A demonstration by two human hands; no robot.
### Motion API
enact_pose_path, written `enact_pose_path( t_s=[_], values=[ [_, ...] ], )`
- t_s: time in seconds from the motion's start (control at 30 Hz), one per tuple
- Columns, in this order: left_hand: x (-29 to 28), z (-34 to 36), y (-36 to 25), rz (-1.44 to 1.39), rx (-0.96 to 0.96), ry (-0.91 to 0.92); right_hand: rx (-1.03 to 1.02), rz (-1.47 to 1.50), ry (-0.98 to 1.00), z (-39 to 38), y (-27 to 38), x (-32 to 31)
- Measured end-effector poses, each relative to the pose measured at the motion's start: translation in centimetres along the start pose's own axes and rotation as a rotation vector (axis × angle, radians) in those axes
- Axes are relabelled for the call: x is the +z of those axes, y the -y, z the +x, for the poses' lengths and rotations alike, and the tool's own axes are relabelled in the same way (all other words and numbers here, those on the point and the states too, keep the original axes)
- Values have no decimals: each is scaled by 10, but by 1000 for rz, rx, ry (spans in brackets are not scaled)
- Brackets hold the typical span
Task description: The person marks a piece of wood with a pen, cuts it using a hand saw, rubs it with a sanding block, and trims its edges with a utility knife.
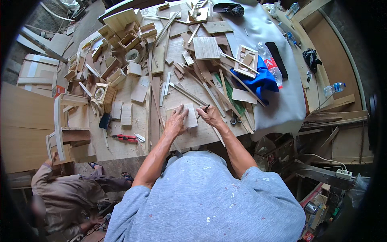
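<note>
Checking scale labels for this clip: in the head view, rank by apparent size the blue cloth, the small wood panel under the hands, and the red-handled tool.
1. Blue cloth, largest.
2. Small wood panel, partly covered by the left hand.
3. Red-handled tool, smallest.
The fisheye bends things toward the rim, so the gaps are approximate.

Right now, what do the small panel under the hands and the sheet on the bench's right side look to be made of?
Small panel: pale, unfinished wood, probably thin plywood; matte, faint grain. Sheet: grey, smooth, draping over the bench edge, so likely vinyl or fabric; hard to tell.

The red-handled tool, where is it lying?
In the head view, the red-handled tool lies on the workbench near its front edge, left of the person's left hand.
</note>
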State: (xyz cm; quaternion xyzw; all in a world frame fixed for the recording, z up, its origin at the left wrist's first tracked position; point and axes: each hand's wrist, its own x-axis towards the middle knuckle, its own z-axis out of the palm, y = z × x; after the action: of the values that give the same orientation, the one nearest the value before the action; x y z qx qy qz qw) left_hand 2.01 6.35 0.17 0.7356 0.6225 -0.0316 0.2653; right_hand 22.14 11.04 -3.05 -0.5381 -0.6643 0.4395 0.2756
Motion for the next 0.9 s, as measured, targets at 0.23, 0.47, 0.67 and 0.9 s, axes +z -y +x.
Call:
enact_pose_path(
  t_s=[0.23,0.47,0.67,0.9],
  values=[
    [0,2,1,0,33,-35,15,-52,54,61,14,-14],
    [0,0,-2,-32,-5,-48,-83,152,-224,-5,1,3],
    [-2,0,-3,-33,-11,-28,-24,147,-234,-32,-10,19],
    [1,1,-3,-45,31,-68,-19,171,-262,-23,-19,28]
  ],
)
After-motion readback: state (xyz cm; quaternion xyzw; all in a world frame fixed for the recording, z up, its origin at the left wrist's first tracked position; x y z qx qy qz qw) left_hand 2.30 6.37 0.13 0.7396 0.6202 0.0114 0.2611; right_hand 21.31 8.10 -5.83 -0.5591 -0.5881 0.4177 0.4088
